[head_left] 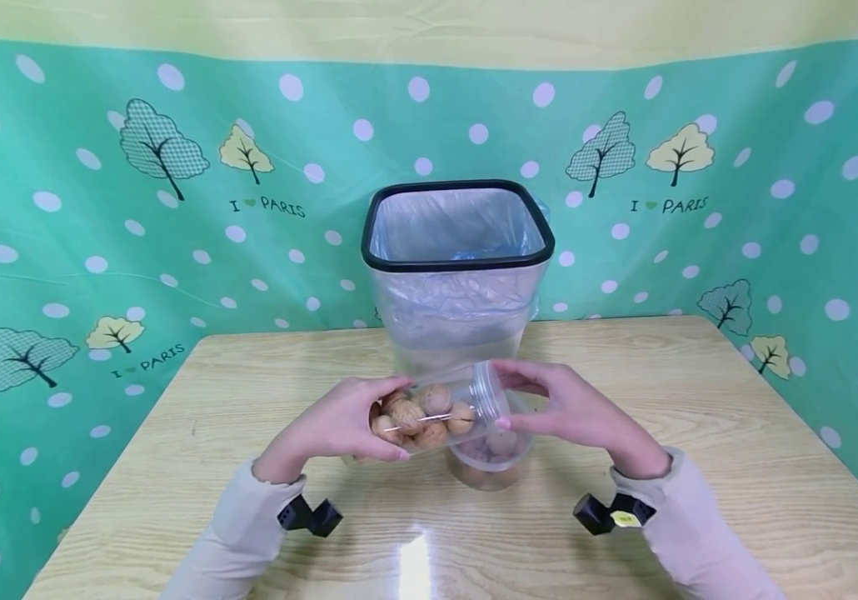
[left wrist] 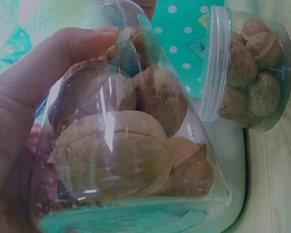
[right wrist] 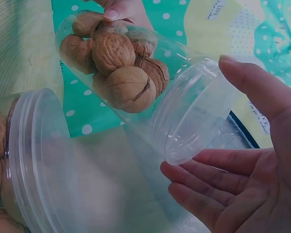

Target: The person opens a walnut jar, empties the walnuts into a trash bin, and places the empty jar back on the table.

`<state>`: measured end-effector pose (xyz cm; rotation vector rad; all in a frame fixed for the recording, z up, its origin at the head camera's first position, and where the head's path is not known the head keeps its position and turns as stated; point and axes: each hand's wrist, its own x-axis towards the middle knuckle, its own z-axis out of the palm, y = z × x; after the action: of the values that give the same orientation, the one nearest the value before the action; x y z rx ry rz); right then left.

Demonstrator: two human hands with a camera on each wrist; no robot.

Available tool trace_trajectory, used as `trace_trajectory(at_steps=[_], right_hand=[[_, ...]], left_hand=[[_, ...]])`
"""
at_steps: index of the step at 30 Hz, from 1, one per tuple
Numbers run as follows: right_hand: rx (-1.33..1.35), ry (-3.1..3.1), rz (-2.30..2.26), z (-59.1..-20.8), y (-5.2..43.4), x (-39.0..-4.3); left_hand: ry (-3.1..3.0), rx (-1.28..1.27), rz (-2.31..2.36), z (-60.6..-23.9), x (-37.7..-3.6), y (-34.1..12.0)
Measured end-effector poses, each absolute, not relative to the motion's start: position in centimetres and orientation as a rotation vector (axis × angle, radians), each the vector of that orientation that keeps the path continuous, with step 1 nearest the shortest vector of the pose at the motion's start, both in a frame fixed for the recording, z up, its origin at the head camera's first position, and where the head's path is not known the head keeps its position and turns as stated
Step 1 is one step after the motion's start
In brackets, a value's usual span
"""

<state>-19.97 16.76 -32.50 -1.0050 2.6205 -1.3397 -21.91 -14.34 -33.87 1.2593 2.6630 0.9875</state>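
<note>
I have the clear walnut jar (head_left: 436,410) tipped sideways in my left hand (head_left: 339,425), mouth over the second jar (head_left: 491,457) on the table (head_left: 699,467). My right hand (head_left: 575,412), fingers relaxed, cups the mouth. Overtilt, and walnuts may overshoot and scatter.

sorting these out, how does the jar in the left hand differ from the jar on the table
The held jar lies tipped on its side in the left hand; the table jar stands upright on the table. The held jar's mouth faces the right hand; the table jar's faces up. Both are clear, lidless and hold walnuts.

Brown walnuts (head_left: 429,412) (clear jar (head_left: 474,400)).
</note>
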Motion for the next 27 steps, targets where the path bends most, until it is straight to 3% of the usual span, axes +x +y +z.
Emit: trace_trajectory(at_steps=[27], right_hand=[[-1.293, 2.603, -1.306, -32.89, 17.41, -20.36]], left_hand=[[2.701, 1.247, 0.913, -33.75, -22.00, -14.53]])
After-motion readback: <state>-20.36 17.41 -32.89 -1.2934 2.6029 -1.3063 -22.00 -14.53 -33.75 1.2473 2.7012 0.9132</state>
